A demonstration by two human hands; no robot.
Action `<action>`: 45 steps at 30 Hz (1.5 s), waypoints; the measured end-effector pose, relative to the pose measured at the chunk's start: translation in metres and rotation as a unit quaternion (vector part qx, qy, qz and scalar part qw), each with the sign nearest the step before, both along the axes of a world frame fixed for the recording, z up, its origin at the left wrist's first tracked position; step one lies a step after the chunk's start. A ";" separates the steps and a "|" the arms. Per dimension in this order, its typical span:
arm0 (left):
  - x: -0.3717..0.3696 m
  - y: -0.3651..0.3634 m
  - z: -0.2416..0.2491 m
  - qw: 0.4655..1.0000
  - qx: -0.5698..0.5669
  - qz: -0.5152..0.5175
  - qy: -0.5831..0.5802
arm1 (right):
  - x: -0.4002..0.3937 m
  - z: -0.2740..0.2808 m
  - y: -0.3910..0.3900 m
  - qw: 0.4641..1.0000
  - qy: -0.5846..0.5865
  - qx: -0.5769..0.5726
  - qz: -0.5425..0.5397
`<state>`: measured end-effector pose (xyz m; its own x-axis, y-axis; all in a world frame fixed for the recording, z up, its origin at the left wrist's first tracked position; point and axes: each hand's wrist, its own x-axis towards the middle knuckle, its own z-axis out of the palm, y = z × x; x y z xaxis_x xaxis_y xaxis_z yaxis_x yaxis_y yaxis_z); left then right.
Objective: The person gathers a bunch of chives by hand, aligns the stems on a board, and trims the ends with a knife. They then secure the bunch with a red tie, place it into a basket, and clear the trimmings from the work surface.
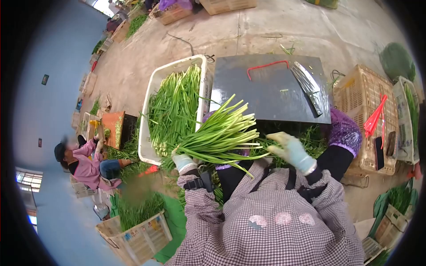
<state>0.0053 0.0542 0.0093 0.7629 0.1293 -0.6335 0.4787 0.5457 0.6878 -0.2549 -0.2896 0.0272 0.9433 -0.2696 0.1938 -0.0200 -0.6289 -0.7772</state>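
My left hand [184, 163], in a pale glove, is closed around the leafy end of a bunch of long green stalks like garlic chives [224, 128]. Their pale ends fan out to the right over my lap and the near edge of a dark board [266, 99]. My gloved right hand [293, 153] is just right of the bunch, fingers apart and pointing left; one stalk tip lies close to them. Left of the board, a white crate [148, 104] holds more of these stalks. A knife [308, 88] and a red strip [267, 65] lie on the board.
At my right, an upturned tan crate [364, 111] carries a red folded thing [376, 116] and a phone [379, 153]. A person in pink [86, 162] sits at left by an orange board [112, 128]. Another crate of greens [137, 235] stands at lower left.
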 end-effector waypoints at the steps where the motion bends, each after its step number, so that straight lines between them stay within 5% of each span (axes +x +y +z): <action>1: -0.001 -0.001 0.003 1.000 0.003 -0.001 -0.003 | 0.011 0.009 0.009 0.997 0.024 0.042 0.058; 5: -0.019 -0.023 0.041 0.996 0.084 -0.011 -0.031 | 0.027 0.001 0.022 0.957 0.188 0.061 0.211; 7: -0.020 -0.017 0.044 1.000 0.023 -0.004 0.009 | 0.016 -0.013 0.011 0.973 0.153 0.111 0.136; 9: 0.008 0.031 -0.033 1.000 -0.015 0.002 -0.027 | 0.004 -0.023 0.000 0.974 0.106 0.202 -0.010; 11: 0.005 0.029 -0.041 0.989 0.099 -0.030 -0.105 | -0.002 -0.026 -0.009 0.981 0.049 -0.042 -0.185; 12: 0.008 0.026 -0.042 0.989 0.095 -0.031 -0.107 | -0.010 -0.025 -0.008 0.976 0.010 -0.033 -0.213; 13: 0.005 0.018 -0.026 0.997 0.044 -0.007 -0.063 | -0.007 -0.010 0.000 0.976 -0.080 -0.088 -0.183; 15: 0.004 0.021 -0.029 1.000 -0.003 0.015 -0.017 | 0.003 0.028 0.021 0.957 0.007 -0.283 0.069; 17: 0.020 0.034 -0.064 0.996 -0.045 0.002 -0.075 | 0.023 0.057 0.052 0.959 -0.089 -0.224 0.148; 18: -0.014 -0.022 0.034 0.996 0.003 0.079 0.042 | 0.034 0.047 0.064 0.948 -0.122 -0.253 0.150; 20: -0.016 -0.018 0.029 0.990 0.111 0.057 -0.059 | 0.058 0.019 0.079 0.941 -0.087 -0.265 0.189; 22: 0.008 0.011 -0.052 0.956 0.182 0.027 -0.227 | 0.059 0.007 0.077 0.949 -0.076 -0.241 0.189; 23: 0.009 0.018 -0.054 0.957 0.178 0.030 -0.228 | 0.055 0.006 0.071 0.952 -0.078 -0.230 0.188; 25: 0.017 0.020 -0.055 0.964 0.143 0.023 -0.224 | 0.037 0.015 0.059 0.957 -0.069 -0.231 0.163; 26: 0.006 0.008 -0.011 0.977 -0.119 0.014 -0.178 | 0.031 0.012 0.050 0.957 -0.065 -0.235 0.157; 29: -0.004 -0.009 0.029 0.961 -0.185 0.017 -0.203 | 0.012 0.018 0.024 0.928 0.141 -0.294 0.180; 30: 0.003 -0.010 0.026 0.961 -0.189 0.016 -0.201 | 0.002 0.021 0.008 0.966 0.069 -0.217 0.121; 31: 0.011 -0.009 0.021 0.915 -0.309 0.015 -0.259 | -0.006 0.024 -0.006 0.989 -0.006 -0.135 0.062; 32: 0.015 -0.008 0.018 0.852 -0.420 0.015 -0.313 | -0.012 0.058 -0.012 1.000 -0.011 -0.018 0.020; 33: 0.013 -0.010 0.024 0.855 -0.417 0.016 -0.308 | -0.020 0.099 -0.020 0.994 -0.013 0.102 -0.024; 34: 0.010 -0.017 0.038 0.837 -0.445 0.018 -0.319 | -0.026 0.123 -0.037 0.995 -0.075 0.029 0.057; 35: 0.009 -0.023 0.045 0.816 -0.475 0.019 -0.329 | -0.039 0.134 -0.044 0.949 0.019 0.310 0.048; 37: 0.016 -0.024 0.044 0.804 -0.492 0.002 -0.335 | -0.032 0.076 -0.048 0.815 -0.039 0.550 0.178; 38: 0.010 -0.032 0.059 0.795 -0.498 -0.014 -0.344 | -0.021 0.076 -0.042 0.949 0.095 0.290 0.075; 39: 0.007 -0.037 0.069 0.786 -0.503 -0.027 -0.357 | -0.020 0.006 -0.049 0.993 0.102 -0.059 -0.021; 41: 0.022 -0.040 0.070 0.749 -0.537 -0.086 -0.378 | 0.000 0.049 -0.044 0.982 0.004 0.188 -0.011; 43: 0.017 -0.054 0.090 0.709 -0.567 -0.181 -0.378 | 0.028 0.081 -0.043 0.986 -0.145 0.059 0.048; 45: 0.015 -0.072 0.104 0.729 -0.550 -0.184 -0.365 | 0.064 0.077 -0.043 0.980 -0.160 0.074 0.097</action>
